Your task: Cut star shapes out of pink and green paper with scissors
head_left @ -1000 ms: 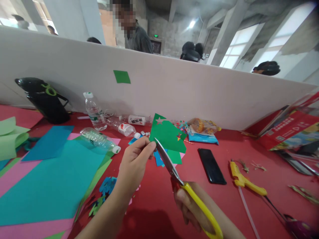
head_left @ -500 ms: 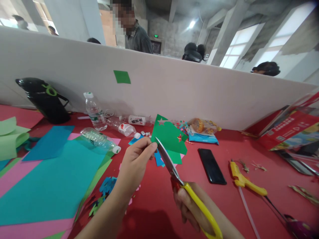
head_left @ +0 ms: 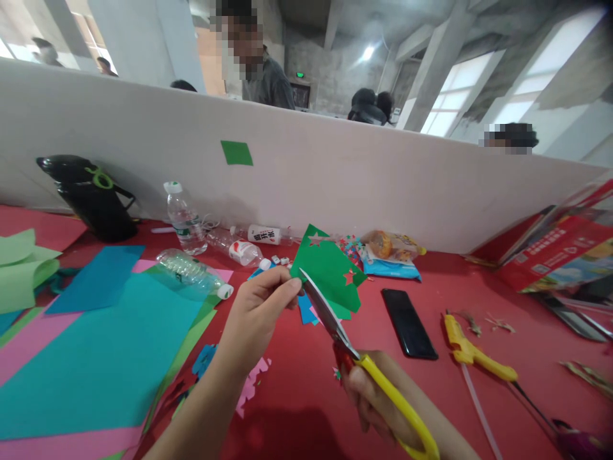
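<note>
Between its thumb and fingers, my left hand (head_left: 261, 313) pinches the lower left corner of a green paper sheet (head_left: 328, 268). Star-shaped holes show in the sheet, one near its top and one on its right side. My right hand (head_left: 378, 390) grips the scissors (head_left: 397, 406), which have yellow and red handles. Their blades point up and left, with the tip at the paper's edge beside my left thumb. Whether the blades are parted is hard to tell. Below the sheet lie blue paper pieces (head_left: 306, 310) on the red table (head_left: 306, 399).
Teal paper (head_left: 105, 351), plastic bottles (head_left: 184, 220) and a black flask (head_left: 93, 198) are on the left. A phone (head_left: 409, 324), snack packets (head_left: 390, 255) and a yellow glue gun (head_left: 474, 351) lie right. A white partition (head_left: 311, 172) stands behind; a person (head_left: 268, 80) is beyond it.
The green sheet has tilted and turned slightly in my left hand. My right hand and the scissors have shifted a little right and down. The camera view has moved slightly.
</note>
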Available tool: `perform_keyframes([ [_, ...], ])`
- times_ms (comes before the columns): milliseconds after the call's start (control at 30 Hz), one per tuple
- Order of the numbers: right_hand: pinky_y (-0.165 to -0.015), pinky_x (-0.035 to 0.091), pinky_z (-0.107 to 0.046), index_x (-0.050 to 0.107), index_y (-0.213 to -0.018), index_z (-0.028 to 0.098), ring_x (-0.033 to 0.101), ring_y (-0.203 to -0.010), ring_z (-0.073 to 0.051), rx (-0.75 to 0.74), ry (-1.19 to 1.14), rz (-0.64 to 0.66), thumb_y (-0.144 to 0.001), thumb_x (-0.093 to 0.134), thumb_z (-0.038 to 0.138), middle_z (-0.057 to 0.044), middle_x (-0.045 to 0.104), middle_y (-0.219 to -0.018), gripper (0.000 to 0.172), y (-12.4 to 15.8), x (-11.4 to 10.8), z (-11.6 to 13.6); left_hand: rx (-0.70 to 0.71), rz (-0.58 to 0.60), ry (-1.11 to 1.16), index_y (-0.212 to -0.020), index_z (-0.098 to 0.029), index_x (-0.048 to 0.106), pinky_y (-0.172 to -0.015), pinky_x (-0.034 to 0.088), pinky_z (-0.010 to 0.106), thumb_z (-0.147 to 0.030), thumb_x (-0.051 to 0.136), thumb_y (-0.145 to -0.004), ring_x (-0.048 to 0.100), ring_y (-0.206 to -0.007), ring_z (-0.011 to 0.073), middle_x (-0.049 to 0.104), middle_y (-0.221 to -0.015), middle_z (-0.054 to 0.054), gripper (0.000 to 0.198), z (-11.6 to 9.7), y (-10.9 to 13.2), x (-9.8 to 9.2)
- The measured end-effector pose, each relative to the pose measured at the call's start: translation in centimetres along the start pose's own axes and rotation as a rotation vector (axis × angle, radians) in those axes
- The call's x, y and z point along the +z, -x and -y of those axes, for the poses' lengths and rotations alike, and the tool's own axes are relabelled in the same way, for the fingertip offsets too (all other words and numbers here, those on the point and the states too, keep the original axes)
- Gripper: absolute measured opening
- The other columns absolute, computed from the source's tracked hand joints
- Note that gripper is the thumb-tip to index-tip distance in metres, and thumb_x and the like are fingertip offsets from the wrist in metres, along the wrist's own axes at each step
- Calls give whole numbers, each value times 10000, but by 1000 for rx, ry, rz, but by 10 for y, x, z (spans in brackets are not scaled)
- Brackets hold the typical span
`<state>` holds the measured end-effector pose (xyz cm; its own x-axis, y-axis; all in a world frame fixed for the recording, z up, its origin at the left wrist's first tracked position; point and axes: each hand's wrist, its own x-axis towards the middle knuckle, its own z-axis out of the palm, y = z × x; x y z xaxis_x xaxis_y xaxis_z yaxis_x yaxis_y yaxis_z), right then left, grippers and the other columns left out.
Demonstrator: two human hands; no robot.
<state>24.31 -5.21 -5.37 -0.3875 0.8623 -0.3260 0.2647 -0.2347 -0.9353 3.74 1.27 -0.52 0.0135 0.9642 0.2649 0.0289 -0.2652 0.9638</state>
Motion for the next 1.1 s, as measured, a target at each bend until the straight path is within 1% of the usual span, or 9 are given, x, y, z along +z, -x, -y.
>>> perform_keyframes([
  [100,-340,221,-196,475,-700,215,306,-308,-62,-2,3,20,-709,389,931,85,400,-418,722,-1,3,-1,-1,-3,-3,-598,-216,544,-639,367,284,-285,581,-858,481,-626,138,525,-592,-33,271,2,0,-1],
  [300,-519,415,-266,493,-818,217,370,-387,-94,-76,51,-100,-796,401,869,104,382,-458,660,4,4,1,-7,1,-35,-580,-221,511,-616,363,280,-314,582,-846,442,-625,149,455,-594,-32,291,2,-3,2],
  [467,-446,394,-256,435,-693,232,335,-314,-69,-28,66,-49,-671,345,964,107,364,-414,738,-7,3,5,36,-17,10,-577,-217,553,-805,439,307,-290,626,-795,558,-947,219,599,-891,38,241,1,-5,6],
  [533,-415,383,-243,416,-669,235,323,-280,-59,-13,53,-31,-711,383,922,116,352,-389,688,-11,3,8,-2,0,43,-590,-218,551,-781,450,308,-312,631,-806,569,-896,214,617,-874,35,249,3,-5,7],
  [667,-309,252,-190,393,-624,240,333,-268,-64,-29,29,-48,-805,448,802,107,349,-364,592,-13,5,15,-63,-31,89,-617,-217,573,-670,415,272,-339,640,-810,501,-678,160,546,-644,-19,237,10,-6,9],
  [767,-301,239,-172,438,-638,227,351,-284,-61,-50,25,-67,-833,481,744,103,375,-377,554,-13,7,17,-81,-82,115,-623,-205,595,-703,406,260,-319,665,-777,500,-699,151,556,-644,-26,203,16,-5,7],
  [867,-317,293,-170,479,-661,212,375,-285,-62,-46,44,-62,-869,483,700,98,404,-370,531,-14,9,16,-98,-53,63,-637,-199,607,-708,402,262,-320,675,-774,498,-706,150,567,-654,-27,195,23,-2,2],
  [933,-309,316,-171,473,-635,214,368,-267,-64,-32,34,-39,-877,467,705,101,390,-343,548,-16,10,15,-107,-39,13,-629,-195,612,-712,407,266,-330,676,-772,507,-710,154,575,-653,-22,207,29,3,-1],
  [1100,-260,282,-156,435,-540,218,367,-227,-65,-8,10,-29,-860,498,712,90,383,-298,592,-19,19,7,-141,-103,3,-639,-198,630,-719,456,284,-402,685,-719,559,-711,174,601,-659,-8,226,50,14,1],
])
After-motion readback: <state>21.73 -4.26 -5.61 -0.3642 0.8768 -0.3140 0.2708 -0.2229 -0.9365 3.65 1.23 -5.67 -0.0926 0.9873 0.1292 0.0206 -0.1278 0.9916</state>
